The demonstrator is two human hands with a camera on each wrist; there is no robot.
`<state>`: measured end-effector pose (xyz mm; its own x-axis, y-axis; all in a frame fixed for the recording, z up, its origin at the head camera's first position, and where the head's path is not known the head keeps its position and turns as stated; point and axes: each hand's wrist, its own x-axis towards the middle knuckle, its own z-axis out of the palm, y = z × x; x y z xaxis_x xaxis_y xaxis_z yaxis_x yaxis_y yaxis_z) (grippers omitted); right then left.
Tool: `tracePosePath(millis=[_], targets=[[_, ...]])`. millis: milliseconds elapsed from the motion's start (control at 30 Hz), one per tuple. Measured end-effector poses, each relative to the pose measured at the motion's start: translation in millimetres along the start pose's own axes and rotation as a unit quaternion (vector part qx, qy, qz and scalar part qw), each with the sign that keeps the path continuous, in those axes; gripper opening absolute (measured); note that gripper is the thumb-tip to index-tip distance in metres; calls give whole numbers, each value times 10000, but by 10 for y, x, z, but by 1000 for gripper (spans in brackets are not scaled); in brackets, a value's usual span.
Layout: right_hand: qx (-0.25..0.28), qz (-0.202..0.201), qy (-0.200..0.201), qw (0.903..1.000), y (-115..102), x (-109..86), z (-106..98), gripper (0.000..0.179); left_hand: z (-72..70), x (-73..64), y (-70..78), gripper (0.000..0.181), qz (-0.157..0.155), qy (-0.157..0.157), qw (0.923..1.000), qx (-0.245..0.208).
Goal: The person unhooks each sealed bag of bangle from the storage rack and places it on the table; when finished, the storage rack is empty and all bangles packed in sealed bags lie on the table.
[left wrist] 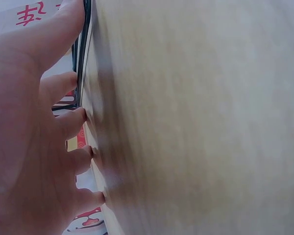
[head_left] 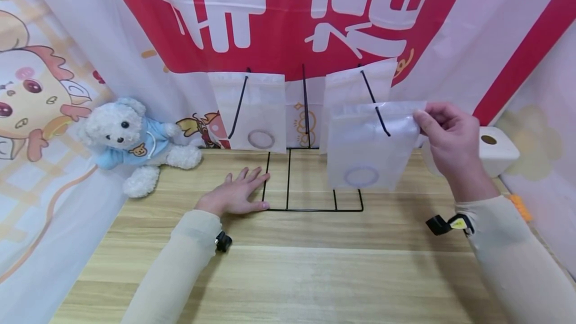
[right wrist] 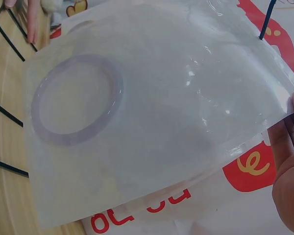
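Note:
With thumb and fingers, my right hand [head_left: 452, 139] pinches the upper right corner of a translucent zip bag [head_left: 380, 146]. A pale lilac bangle [right wrist: 116, 90] shows through the lower part of this bag in the right wrist view. The bag's top hangs on a right-hand prong of a black wire rack [head_left: 315, 210]. Behind it, another bag [head_left: 342, 91] hangs on the same side. A further bag [head_left: 252, 104], with a ring-shaped bangle inside, hangs on the left prong. My left hand [head_left: 238, 194] rests with spread fingers on the left side of the rack's base.
A white teddy bear [head_left: 135, 136] in a blue top sits at the back left. To the right, behind my right hand, stands a white box [head_left: 499, 151] with a round hole. A printed cloth [head_left: 288, 24] hangs behind the wooden table [head_left: 306, 274].

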<state>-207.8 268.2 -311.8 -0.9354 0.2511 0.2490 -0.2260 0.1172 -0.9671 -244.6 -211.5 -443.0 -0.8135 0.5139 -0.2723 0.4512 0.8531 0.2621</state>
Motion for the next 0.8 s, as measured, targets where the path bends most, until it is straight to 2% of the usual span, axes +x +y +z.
tracePosePath(millis=[433, 800], targets=[[-377, -29, 71, 9993, 4, -210, -56, 45, 9, 8, -8, 94, -24, -7, 10000, -7], [-124, -377, 143, 9991, 29, -338, -94, 28, -7, -3, 17, 93, -23, 2, 10000, 5]])
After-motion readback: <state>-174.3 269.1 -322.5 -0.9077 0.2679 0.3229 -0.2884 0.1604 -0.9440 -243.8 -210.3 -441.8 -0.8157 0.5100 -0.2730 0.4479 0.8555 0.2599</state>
